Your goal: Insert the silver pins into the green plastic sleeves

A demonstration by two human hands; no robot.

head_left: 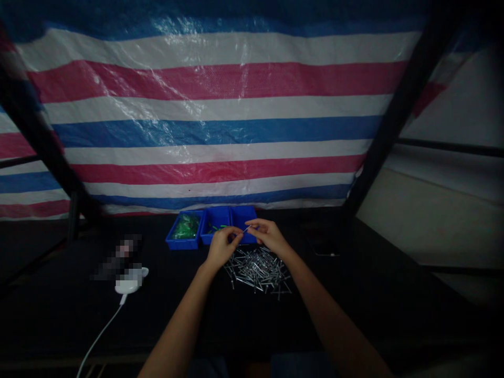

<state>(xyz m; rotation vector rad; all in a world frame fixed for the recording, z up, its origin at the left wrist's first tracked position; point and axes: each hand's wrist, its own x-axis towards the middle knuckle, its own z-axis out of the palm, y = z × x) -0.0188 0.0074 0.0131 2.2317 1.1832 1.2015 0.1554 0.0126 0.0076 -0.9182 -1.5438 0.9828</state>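
Between my hands is a thin, light-coloured metal rod [247, 229], held slantwise over the blue bins. My left hand [223, 245] pinches its lower end, thumb against forefinger. At the upper end, the fingertips of my right hand [270, 236] are closed on it. Just below the hands lies a loose pile of thin metal rods [258, 270] on the black table. Behind my left hand, the middle blue bin [216, 214] has a few small green pieces [216, 228] in it. My hands partly cover the right blue bin [243, 212].
The left blue bin [183, 244] holds green pieces in clear plastic. A white device [129, 283] with a white cable [100, 336] lies at left, near a blurred-out object. A dark flat object [325, 244] lies at right. A striped sheet [220, 131] hangs behind the black table [346, 304].
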